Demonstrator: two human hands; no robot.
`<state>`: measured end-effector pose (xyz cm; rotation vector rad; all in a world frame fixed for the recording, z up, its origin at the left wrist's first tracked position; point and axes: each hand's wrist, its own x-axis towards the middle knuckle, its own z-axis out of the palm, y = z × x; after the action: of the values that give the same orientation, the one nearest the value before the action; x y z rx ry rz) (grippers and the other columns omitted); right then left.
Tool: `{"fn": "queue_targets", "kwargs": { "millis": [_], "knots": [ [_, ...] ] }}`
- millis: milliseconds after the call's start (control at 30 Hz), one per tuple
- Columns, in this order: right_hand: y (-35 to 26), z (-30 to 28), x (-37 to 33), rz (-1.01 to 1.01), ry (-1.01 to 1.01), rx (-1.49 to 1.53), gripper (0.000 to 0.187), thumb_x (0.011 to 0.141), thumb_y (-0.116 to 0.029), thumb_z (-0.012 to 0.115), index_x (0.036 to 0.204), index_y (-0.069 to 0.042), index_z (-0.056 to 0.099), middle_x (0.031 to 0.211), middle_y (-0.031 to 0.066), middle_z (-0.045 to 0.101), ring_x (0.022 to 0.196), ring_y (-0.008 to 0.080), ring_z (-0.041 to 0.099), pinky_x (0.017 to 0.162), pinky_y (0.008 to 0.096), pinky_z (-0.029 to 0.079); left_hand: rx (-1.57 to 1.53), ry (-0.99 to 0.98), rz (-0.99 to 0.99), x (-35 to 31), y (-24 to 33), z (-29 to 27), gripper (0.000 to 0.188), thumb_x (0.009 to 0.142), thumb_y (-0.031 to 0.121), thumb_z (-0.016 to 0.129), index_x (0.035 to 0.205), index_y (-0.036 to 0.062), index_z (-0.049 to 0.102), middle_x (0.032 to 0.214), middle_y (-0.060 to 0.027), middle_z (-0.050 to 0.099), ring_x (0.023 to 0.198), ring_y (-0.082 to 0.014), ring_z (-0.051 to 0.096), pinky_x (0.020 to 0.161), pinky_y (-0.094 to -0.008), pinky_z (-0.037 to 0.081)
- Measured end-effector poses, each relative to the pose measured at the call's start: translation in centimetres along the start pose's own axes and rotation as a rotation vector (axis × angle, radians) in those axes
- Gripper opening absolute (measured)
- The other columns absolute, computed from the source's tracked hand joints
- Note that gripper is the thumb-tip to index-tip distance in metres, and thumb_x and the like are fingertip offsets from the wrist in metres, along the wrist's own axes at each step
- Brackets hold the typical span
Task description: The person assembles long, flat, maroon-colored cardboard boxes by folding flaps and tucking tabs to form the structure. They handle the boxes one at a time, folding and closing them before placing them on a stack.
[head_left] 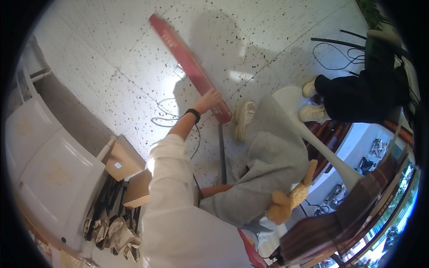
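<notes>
Handling looks under way — the left hand (209, 99) clasps the long red box (192, 70) near one end, release not yet done; the right hand is hidden — its state I cannot tell.

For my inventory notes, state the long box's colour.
The box is red; it shows best in the head view, the only one here.

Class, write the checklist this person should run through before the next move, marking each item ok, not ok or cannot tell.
1. Left grip closed on the long red box: ok.
2. Right grip visible: not ok, out of sight.
3. Far end of the box sharp: not ok, blurred.
4. Dark grey bar apart from the box: cannot tell, they meet in view.
5. Box clear of the cream shoes of the other person: ok, apart.
</notes>
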<state>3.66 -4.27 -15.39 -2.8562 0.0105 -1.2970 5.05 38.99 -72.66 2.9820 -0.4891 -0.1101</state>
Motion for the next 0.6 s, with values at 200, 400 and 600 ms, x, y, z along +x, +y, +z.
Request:
{"fn": "queue_targets", "kwargs": {
  "millis": [200, 400, 600],
  "knots": [
    [-0.6, -1.5, -1.2, 0.136, 0.065, 0.113, 0.016, 0.098, -0.005, 0.054, 0.098, 0.011, 0.057, 0.108, 0.0166, 0.062, 0.098, 0.0264, 0.066, 0.093, 0.0347, 0.054, -0.531, 0.337, -0.499, -4.0, -6.6, -24.2, 0.053, 0.060, 0.008, 0.074, 0.110, 0.0040, 0.059, 0.110, -0.0113, 0.054, 0.108, -0.0303, 0.051, 0.091, -0.0442, 0.042],
    [-0.5, -1.2, -1.5, 0.272, 0.152, 0.441, 0.016, 0.098, -0.005, 0.054, 0.099, 0.011, 0.057, 0.110, 0.0160, 0.060, 0.099, 0.0258, 0.065, 0.094, 0.0349, 0.054, -1.098, 0.448, -0.457, -9.7, -4.1, -42.2, 0.067, 0.059, 0.018, 0.083, 0.119, 0.0041, 0.057, 0.120, -0.0131, 0.059, 0.114, -0.0297, 0.057, 0.095, -0.0383, 0.045],
    [-2.2, -7.0, 0.8, 0.166, 0.368, 0.776, 0.004, 0.098, -0.001, 0.051, 0.097, 0.002, 0.053, 0.108, 0.0169, 0.060, 0.091, 0.0281, 0.063, 0.088, 0.0390, 0.056, -1.004, 0.415, -0.114, -13.5, 1.3, -52.1, 0.103, 0.049, 0.030, 0.095, 0.135, 0.0049, 0.045, 0.128, -0.0132, 0.056, 0.121, -0.0276, 0.053, 0.102, -0.0414, 0.041]
  ]
}}
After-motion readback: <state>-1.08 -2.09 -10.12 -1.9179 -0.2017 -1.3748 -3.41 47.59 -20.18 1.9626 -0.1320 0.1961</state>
